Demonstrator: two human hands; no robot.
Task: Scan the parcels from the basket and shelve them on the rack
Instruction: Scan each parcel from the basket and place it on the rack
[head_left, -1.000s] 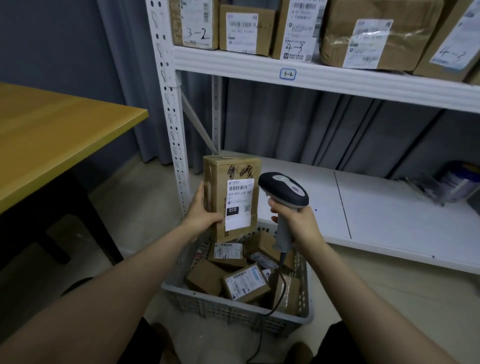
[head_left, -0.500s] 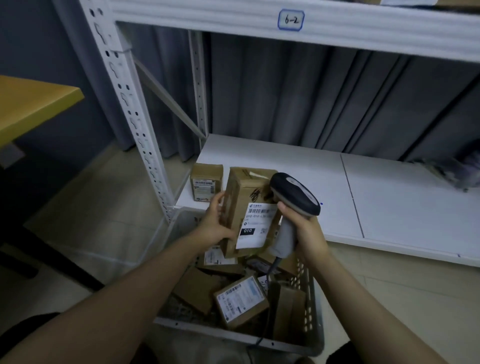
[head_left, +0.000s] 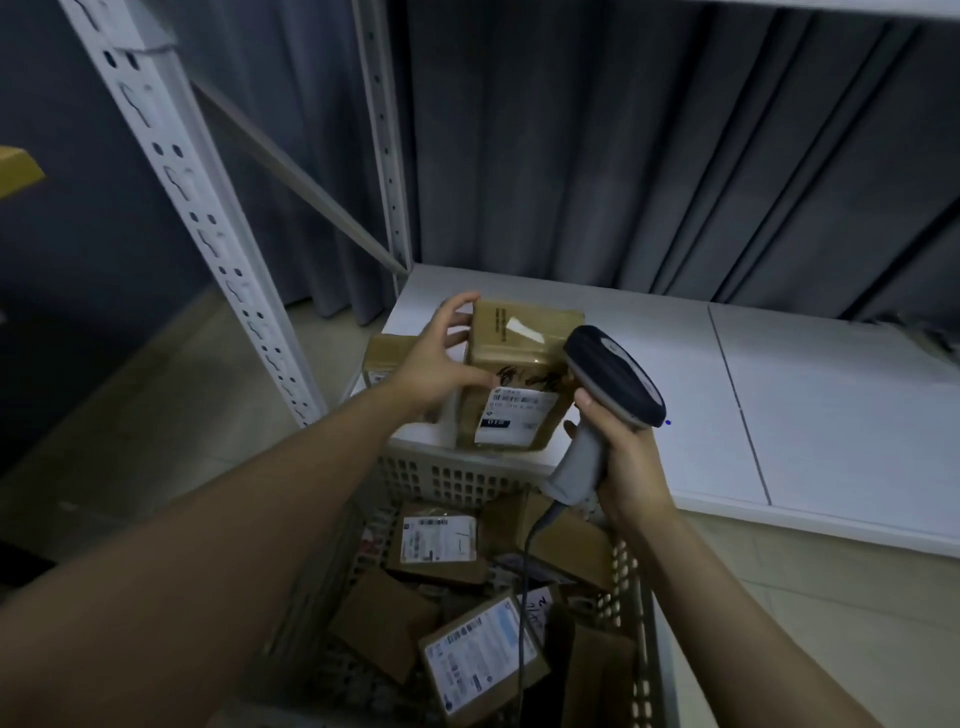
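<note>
A tall brown parcel (head_left: 519, 364) with a white label stands upright on the white bottom shelf (head_left: 779, 395) of the rack, near its front left edge. My left hand (head_left: 436, 364) rests against the parcel's left side with fingers spread and fairly straight, thumb lying across its front. My right hand (head_left: 623, 467) grips the grey handle of a corded barcode scanner (head_left: 613, 374), just right of the parcel. Below, the grey plastic basket (head_left: 457, 473) holds several labelled parcels (head_left: 439, 540).
A smaller brown parcel (head_left: 382, 358) sits on the shelf, partly hidden behind my left hand. The rack's perforated white upright (head_left: 171, 171) rises at left. Dark curtains hang behind the shelf. A yellow table corner (head_left: 15, 171) shows at the far left.
My left hand carried the tall parcel forward and down from above the basket onto the bottom shelf, and its fingers have loosened. The scanner moved along beside it.
</note>
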